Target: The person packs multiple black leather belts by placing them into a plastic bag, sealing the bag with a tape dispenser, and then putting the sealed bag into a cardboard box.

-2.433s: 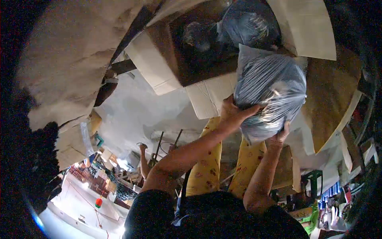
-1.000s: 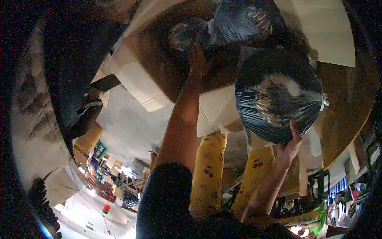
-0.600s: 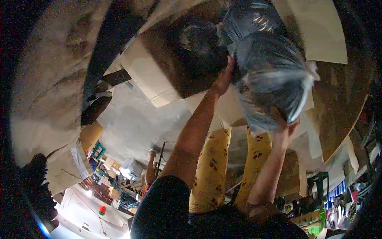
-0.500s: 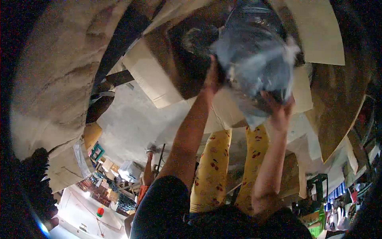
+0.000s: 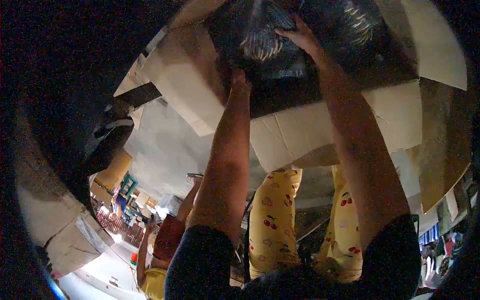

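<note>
An open cardboard box (image 5: 345, 107) stands before my knees, with dark goods in clear plastic bags inside. One plastic bag (image 5: 265, 47), with a curved row of pale marks, lies between my hands. My right hand (image 5: 302, 39) rests on the right side of this bag, thumb and finger spread apart. Down at the box's left inner side is my left hand (image 5: 240, 77), its fingers lost in shadow. A second plastic bag (image 5: 357, 25) with similar pale marks lies to the right. The bags' contents are too dark to name.
Cardboard flaps (image 5: 445, 135) stick out around the box. At lower left, a person in a yellow top (image 5: 154, 282) is nearby. A green crate (image 5: 129, 185) and stacked goods stand behind on the grey floor (image 5: 175, 145). Clothes (image 5: 442, 250) hang at lower right.
The plastic bag I held up in both hands has gone down into the box. My right hand has moved up and left onto the bag; my left hand has lowered at the left side.
</note>
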